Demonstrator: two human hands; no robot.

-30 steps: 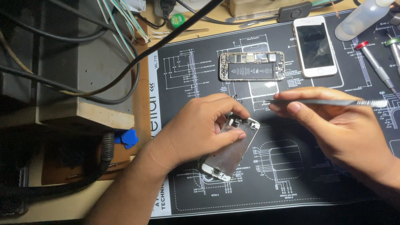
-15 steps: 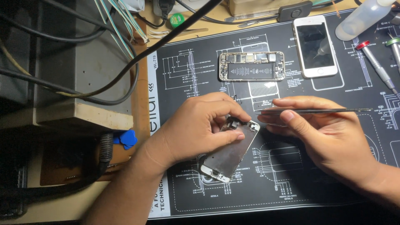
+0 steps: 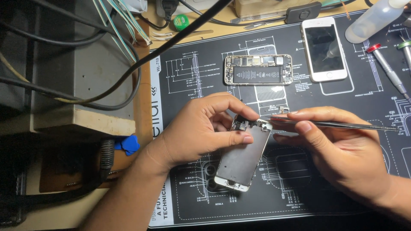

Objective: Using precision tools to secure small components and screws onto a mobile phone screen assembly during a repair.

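Phone screen panel held on the repair mat (image 3: 184,85) for fine work at its top edge.
The left hand (image 3: 201,132) pinches the screen panel (image 3: 242,160), long axis running away lower-left; the right hand (image 3: 338,154) pinches thin tweezers (image 3: 342,125), tip just beside the left grip.

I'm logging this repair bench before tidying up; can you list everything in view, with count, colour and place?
Detached phone screen panel: one, silver metal back, mat centre, in left hand.
Thin metal prying tool: one, dark grey, in right hand, tip at panel's top edge.
Opened phone body: one, silver frame, black battery, mat top centre.
White smartphone: one, mat top right.
Black printed repair mat: one, on bench.
Red-capped screwdriver: one, right edge.
Clear plastic bottle: one, top right.
Blue plastic picks: several, left of mat.
Black cables: several, left.
Left hand: grips panel.
Right hand: holds tool.
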